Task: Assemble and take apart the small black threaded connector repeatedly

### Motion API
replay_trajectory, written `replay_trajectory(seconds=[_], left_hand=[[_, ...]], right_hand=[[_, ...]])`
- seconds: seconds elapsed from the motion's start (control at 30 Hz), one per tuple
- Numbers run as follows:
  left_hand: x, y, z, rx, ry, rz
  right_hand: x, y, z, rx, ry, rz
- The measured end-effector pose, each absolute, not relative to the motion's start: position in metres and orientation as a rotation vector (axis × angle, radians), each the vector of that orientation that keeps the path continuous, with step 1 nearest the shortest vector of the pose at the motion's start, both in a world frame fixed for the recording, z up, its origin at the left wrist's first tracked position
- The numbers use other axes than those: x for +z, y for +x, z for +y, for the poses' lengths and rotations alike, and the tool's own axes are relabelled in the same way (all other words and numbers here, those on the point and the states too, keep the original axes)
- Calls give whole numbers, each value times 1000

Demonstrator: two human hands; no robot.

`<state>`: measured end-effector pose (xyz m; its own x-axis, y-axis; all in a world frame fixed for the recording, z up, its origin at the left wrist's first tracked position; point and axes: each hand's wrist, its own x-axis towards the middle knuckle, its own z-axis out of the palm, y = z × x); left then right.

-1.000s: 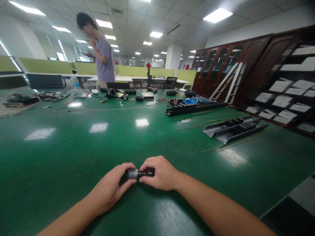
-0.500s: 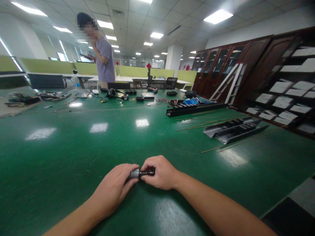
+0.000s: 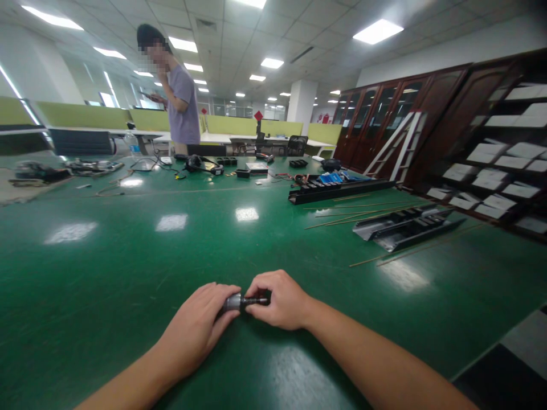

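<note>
Near the front of the green table [image 3: 205, 245], my left hand [image 3: 199, 319] wraps thumb and fingers around a short silver metal cylinder [image 3: 233, 302]. A thin, dark, stepped shaft [image 3: 257, 300] sticks out of the cylinder towards the right. My right hand [image 3: 282, 300] pinches this shaft close to the cylinder, its fingertips curled and almost meeting my left fingertips. The part lies level, just above or on the tabletop; I cannot tell which. My left palm hides the cylinder's back end.
Black metal channels [image 3: 410, 230] and thin rods [image 3: 363, 213] lie on the right. A longer black channel [image 3: 342, 189] carries blue packets. Headphones [image 3: 203, 164], cables and small black boxes sit along the far edge. A person [image 3: 183, 108] stands behind the table.
Both hands keep their hold on the cylinder and shaft, with hardly any visible shift. The standing person's head and hands have moved slightly.
</note>
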<state>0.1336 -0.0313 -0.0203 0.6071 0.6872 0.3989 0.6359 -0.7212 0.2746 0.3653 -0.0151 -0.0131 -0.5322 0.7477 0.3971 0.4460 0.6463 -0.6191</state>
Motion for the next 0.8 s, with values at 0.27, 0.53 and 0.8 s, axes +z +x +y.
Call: replay_trajectory(seconds=[0.27,0.53,0.8], left_hand=[[-23,132,-30,751,2680,1147],[-19,132,-30,701,2650,1107],[-20,130,-29,714,2649,1086]], right_hand=[[-11,365,-18,599,-1014,-2217],[-17,368,-13,695,-1018,-2209],[-14,372,-13,685,-1028,-2219]])
